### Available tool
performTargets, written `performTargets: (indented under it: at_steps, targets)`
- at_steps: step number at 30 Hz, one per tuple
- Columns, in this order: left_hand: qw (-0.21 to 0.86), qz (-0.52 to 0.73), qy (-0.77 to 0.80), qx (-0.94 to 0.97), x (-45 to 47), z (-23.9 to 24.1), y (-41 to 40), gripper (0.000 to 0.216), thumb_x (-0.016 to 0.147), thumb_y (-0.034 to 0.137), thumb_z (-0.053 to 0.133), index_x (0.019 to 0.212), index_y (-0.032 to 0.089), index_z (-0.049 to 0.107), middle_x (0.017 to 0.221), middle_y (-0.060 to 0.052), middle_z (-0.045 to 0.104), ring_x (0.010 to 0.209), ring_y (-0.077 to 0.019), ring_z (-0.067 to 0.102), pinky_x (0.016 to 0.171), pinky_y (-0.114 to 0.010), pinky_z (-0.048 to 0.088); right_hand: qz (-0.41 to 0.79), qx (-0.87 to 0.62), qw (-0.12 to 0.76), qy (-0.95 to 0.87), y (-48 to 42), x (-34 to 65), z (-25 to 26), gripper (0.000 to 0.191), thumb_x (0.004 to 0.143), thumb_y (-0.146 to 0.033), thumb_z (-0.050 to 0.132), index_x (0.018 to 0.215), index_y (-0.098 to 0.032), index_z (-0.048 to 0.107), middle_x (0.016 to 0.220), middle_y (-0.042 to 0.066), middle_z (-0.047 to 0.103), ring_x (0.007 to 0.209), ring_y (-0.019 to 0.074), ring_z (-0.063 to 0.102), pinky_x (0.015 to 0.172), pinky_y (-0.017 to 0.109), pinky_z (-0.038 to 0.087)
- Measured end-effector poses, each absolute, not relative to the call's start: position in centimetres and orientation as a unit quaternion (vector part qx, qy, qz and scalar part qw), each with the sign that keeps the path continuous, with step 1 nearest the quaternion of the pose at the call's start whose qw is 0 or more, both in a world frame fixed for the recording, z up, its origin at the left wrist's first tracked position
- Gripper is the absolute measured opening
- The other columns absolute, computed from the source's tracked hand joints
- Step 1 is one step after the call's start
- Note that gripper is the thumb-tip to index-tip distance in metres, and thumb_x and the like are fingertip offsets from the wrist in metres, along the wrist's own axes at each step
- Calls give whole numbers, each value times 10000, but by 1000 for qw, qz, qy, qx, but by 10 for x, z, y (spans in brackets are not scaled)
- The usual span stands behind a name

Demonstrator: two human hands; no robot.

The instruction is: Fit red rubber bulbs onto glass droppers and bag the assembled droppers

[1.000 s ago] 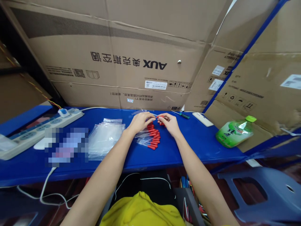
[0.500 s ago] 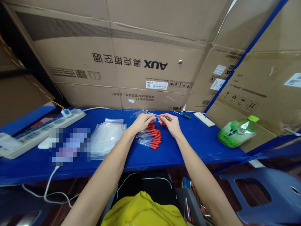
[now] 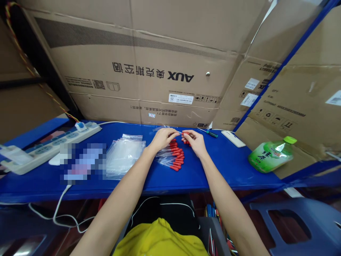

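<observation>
Over the far part of the blue table [image 3: 191, 174], my two hands are close together. My right hand [image 3: 196, 142] is closed, its thumb and fingers pinching the red handle of a small screwdriver [image 3: 183, 134]. My left hand [image 3: 163, 138] pinches at the thin shaft end of the same piece; its fingertips are partly hidden. Below and between the hands, several small red-handled screwdrivers [image 3: 177, 160] lie fanned in a row, handles to the right, with clear thin shafts or sleeves to the left. More clear plastic [image 3: 161, 128] shows beyond my left hand.
Clear zip bags [image 3: 125, 156] are stacked left of my left arm, beside a blurred-out phone [image 3: 85, 160] and a power strip [image 3: 57, 142]. A green screwdriver [image 3: 211, 134], a white flat object [image 3: 233, 138] and a green bottle [image 3: 270, 156] lie to the right. Cardboard [image 3: 160, 42] walls the back.
The whole view has shifted slightly as my head moved. Both hands stay close together at nearly the same spot, with small finger shifts. The fanned row looks unchanged.
</observation>
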State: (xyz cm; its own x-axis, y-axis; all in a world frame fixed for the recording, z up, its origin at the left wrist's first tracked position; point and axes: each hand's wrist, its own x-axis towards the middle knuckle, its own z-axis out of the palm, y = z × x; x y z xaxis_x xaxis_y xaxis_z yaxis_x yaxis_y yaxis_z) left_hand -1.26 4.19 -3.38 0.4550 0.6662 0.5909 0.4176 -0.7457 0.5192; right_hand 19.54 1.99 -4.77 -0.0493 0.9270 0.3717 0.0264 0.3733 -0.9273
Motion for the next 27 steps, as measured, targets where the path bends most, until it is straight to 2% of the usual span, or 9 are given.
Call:
performTargets:
  at_steps: [4, 6, 10, 14, 16, 19, 22, 27]
  targets:
    - [242, 469, 364, 768, -15, -31, 45, 370, 887, 531, 705, 924, 172, 789, 874, -65, 777, 723, -178, 645, 709, -293, 475, 401, -395, 577, -591, 21, 198, -48, 465, 754, -571, 818, 1035, -207, 751, 866, 56, 784, 722, 183, 726, 673, 311, 585]
    - [320, 500, 368, 715, -16, -29, 47, 423, 855, 573, 725, 890, 154, 771, 834, -63, 757, 707, -165, 629, 694, -288, 479, 403, -396, 584, -583, 21, 198, -48, 457, 735, -556, 839, 1012, -205, 745, 864, 57, 784, 734, 189, 733, 677, 313, 588]
    - [465, 560, 346, 592, -11, -29, 48, 575, 907, 711, 572, 909, 150, 698, 817, -67, 701, 715, -146, 618, 704, -283, 504, 406, -392, 590, -577, 18, 192, -47, 470, 705, -536, 864, 1016, -216, 718, 882, 51, 790, 800, 210, 756, 716, 322, 594]
    - [507, 607, 318, 523, 3, -28, 45, 648, 946, 802, 355, 811, 196, 539, 852, -76, 656, 858, -175, 648, 805, -326, 539, 395, -387, 563, -614, 15, 182, -51, 418, 747, -534, 833, 973, -206, 708, 844, 54, 783, 798, 225, 759, 748, 340, 591]
    - [553, 626, 279, 473, 8, -25, 41, 635, 957, 796, 340, 729, 210, 427, 793, -62, 617, 868, -178, 637, 835, -346, 546, 369, -386, 545, -647, 14, 180, -54, 367, 796, -522, 796, 957, -205, 704, 809, 46, 768, 778, 224, 754, 746, 339, 584]
    - [645, 650, 208, 345, 10, -17, 33, 621, 975, 746, 398, 663, 217, 304, 610, 4, 446, 664, -137, 540, 749, -316, 544, 293, -397, 514, -702, 12, 178, -56, 298, 884, -488, 716, 998, -213, 697, 824, 36, 758, 765, 209, 735, 722, 320, 558]
    - [716, 645, 122, 238, 10, -12, 27, 622, 980, 706, 450, 647, 214, 264, 565, 47, 318, 524, -107, 400, 622, -280, 485, 204, -410, 495, -738, 10, 178, -55, 268, 934, -458, 664, 1027, -209, 700, 857, 39, 753, 762, 199, 704, 680, 303, 514]
    - [753, 639, 16, 159, 10, -13, 24, 559, 1049, 553, 415, 642, 214, 235, 554, 55, 266, 465, -99, 326, 515, -268, 361, 129, -391, 483, -773, 9, 177, -55, 248, 1006, -422, 585, 1060, -214, 707, 980, 68, 753, 853, 215, 685, 768, 326, 505]
